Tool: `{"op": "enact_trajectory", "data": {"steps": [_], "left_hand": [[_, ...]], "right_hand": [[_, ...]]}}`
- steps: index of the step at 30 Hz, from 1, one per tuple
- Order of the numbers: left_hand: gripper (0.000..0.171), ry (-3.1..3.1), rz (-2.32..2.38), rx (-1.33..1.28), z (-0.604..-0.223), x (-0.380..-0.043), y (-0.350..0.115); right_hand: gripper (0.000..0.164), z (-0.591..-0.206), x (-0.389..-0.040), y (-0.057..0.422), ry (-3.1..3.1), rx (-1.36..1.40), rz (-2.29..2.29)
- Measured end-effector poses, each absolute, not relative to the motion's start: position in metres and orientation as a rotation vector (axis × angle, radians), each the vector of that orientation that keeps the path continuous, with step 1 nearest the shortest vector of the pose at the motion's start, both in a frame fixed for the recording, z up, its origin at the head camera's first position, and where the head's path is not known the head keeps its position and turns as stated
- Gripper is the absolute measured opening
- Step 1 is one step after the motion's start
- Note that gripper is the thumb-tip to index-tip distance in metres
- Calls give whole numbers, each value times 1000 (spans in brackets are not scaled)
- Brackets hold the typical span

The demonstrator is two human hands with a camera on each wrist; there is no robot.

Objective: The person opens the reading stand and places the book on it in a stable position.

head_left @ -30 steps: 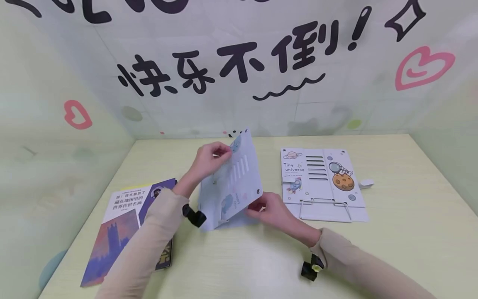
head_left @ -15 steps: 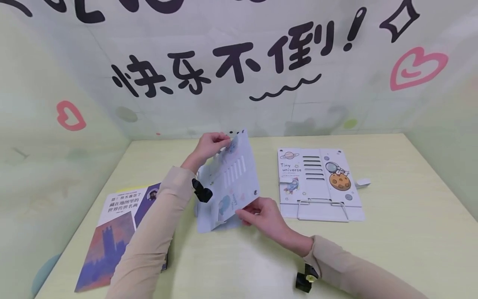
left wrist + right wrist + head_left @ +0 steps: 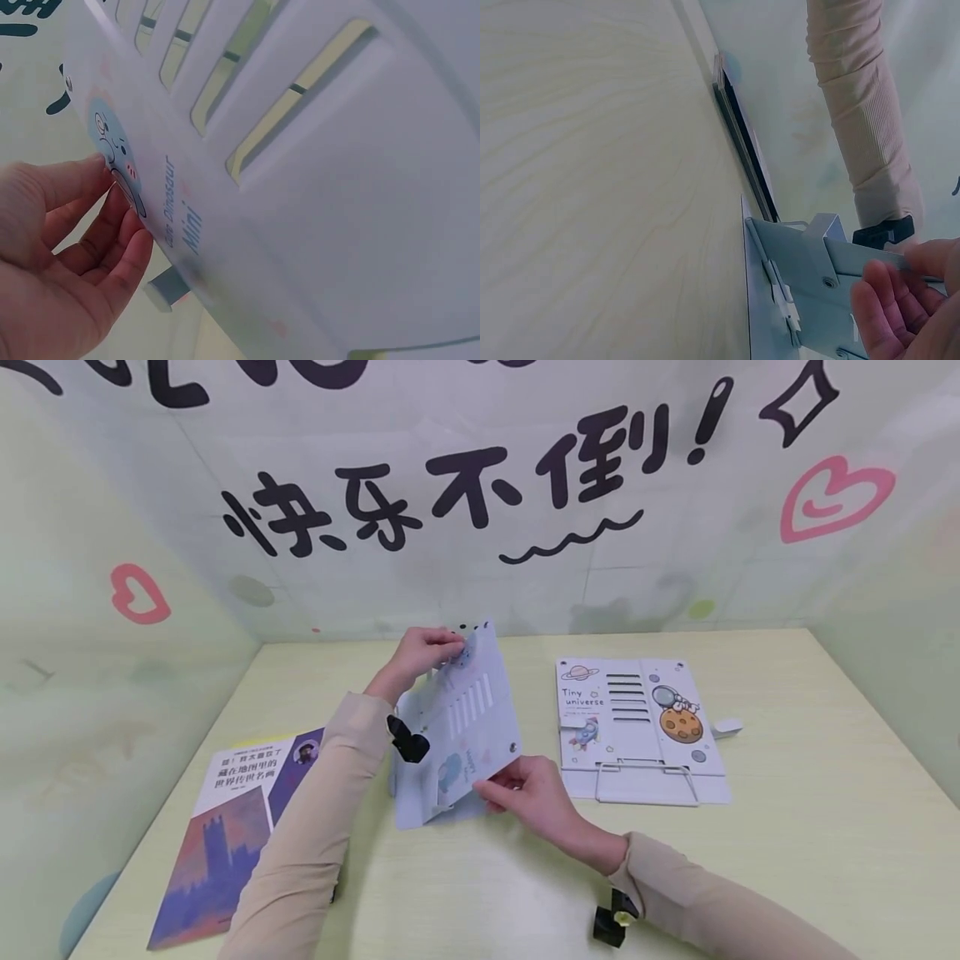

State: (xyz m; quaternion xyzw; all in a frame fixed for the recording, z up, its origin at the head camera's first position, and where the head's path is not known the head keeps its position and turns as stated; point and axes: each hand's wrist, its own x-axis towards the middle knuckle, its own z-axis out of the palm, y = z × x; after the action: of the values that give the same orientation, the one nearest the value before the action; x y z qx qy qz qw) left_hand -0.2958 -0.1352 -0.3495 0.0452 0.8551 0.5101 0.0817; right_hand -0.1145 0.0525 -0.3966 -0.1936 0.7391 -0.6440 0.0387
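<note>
A pale blue book stand [image 3: 487, 727] with slots and a dinosaur print stands in the head view, its panel tilted up from a flat base. My left hand [image 3: 416, 656] pinches the panel's upper edge; in the left wrist view the thumb and fingers of that left hand [image 3: 75, 247] meet at the edge beside the dinosaur picture. At the panel's lower right edge my right hand [image 3: 536, 793] grips with thumb and fingers. The right wrist view shows the underside of the book stand [image 3: 795, 255] with a hinged wire support [image 3: 776, 285], and my right hand [image 3: 915, 307] at its edge.
To the right lies a white book stand [image 3: 637, 710] with space pictures and a wire holder in front. Several books [image 3: 232, 835] are stacked at the left, partly behind my left sleeve. A printed wall [image 3: 420, 585] closes off the table's [image 3: 465, 893] back.
Over the past second my left hand has slid slightly up along the panel's edge. My right hand has shifted left along the lower edge. The panel keeps nearly the same tilt.
</note>
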Motion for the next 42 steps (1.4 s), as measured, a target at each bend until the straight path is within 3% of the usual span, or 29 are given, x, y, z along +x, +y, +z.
{"op": "enact_trajectory", "data": {"steps": [20, 42], "left_hand": [[30, 2533, 1672, -55, -353, -296, -162], [31, 2478, 1697, -346, -349, -273, -203]], "right_hand": [[10, -394, -122, 59, 2248, -423, -2039], [14, -386, -177, 85, 2337, -142, -2080]]}}
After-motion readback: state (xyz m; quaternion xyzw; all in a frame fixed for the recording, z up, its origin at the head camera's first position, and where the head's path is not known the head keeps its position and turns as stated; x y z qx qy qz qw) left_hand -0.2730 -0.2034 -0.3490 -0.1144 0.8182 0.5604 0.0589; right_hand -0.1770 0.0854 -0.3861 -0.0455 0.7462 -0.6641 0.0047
